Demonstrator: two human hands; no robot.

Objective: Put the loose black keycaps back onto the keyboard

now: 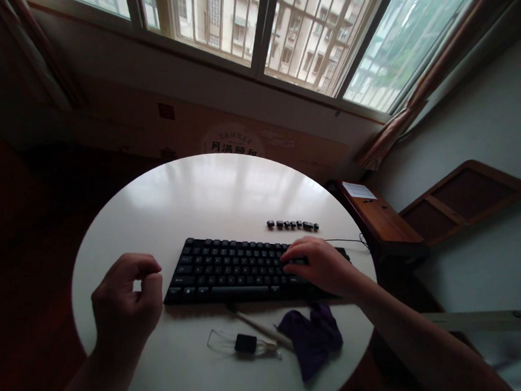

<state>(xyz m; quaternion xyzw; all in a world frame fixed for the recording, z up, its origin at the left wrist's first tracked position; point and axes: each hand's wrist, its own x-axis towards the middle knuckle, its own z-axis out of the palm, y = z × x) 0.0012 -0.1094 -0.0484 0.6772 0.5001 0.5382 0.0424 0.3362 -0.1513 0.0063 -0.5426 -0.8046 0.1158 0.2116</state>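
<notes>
A black keyboard (230, 272) lies slightly askew on a round white table (187, 195). My right hand (321, 264) reaches over its right part, thumb and fingertips close together on the keys; anything small between them is hidden. Curled into a loose fist, my left hand (128, 299) is beside the keyboard's left end, with bare table showing through the gap by the thumb. Behind the keyboard several loose black keycaps (293, 224) are lined up in a row.
In front of the keyboard lie a wire keycap puller with a black block (246, 343), a thin brush (258, 324) and a purple cloth (314, 340). A cable (343, 240) runs off the table's right edge. Beyond stands a wooden bench (384, 218) with papers.
</notes>
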